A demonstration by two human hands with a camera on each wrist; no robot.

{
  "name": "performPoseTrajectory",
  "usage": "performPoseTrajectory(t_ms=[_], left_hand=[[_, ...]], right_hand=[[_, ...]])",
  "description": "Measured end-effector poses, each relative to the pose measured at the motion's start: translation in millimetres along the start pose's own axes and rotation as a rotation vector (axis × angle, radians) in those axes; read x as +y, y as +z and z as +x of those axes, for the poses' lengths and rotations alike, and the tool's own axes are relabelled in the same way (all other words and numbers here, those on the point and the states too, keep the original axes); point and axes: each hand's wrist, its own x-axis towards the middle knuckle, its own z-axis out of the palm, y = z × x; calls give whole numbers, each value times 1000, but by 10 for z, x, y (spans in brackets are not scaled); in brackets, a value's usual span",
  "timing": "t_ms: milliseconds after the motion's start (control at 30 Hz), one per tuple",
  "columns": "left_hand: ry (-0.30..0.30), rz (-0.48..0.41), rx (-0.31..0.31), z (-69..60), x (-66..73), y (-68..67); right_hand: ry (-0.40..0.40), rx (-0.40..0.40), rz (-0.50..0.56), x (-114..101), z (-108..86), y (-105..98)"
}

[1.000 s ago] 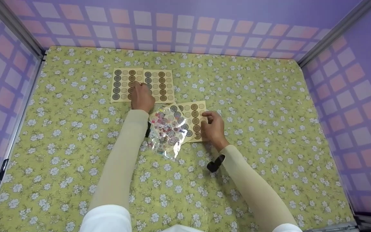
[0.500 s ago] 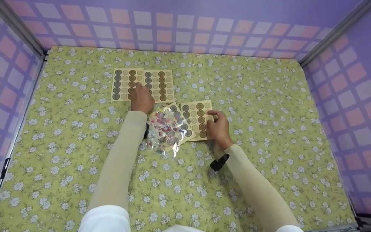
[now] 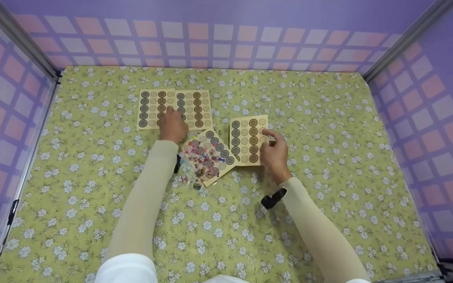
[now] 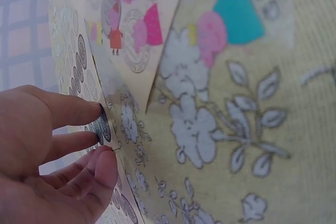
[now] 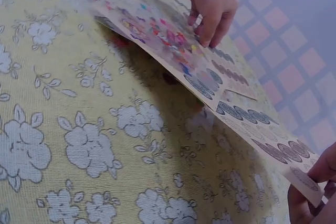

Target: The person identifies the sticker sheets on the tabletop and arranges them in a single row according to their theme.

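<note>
Diffuse illumination covers the head view evenly with slightly soft detail; the left-wrist view is dimmer, and the right-wrist view shows dark shadow across the surface [image 5: 86, 153] beneath the printed sheets [image 5: 260, 133].

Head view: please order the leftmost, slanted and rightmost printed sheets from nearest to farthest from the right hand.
1. Rightmost sheet: gripped at its right edge by the right hand.
2. Slanted sheet: centre, partly under clear film.
3. Leftmost sheet: upper left.

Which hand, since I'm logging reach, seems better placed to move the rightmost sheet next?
Probably the right hand: it pinches the rightmost sheet by its edge, while the left hand touches the far sheets.
</note>
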Motion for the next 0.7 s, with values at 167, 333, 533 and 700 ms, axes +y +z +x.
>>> performPoseTrajectory(t_ms=[167,333,533,700], left_hand=[[12,33,19,-22,17,27],[2,60,16,-13,32,12],[-2,77,-24,-10,33,3],[16,91,-15,-28,29,35]], right_hand=[[-25,60,33,2,3,-25],[-46,97,81,14,23,-28],[-62,127,118,46,38,-33],[-68,188,130,48,51,-44]])
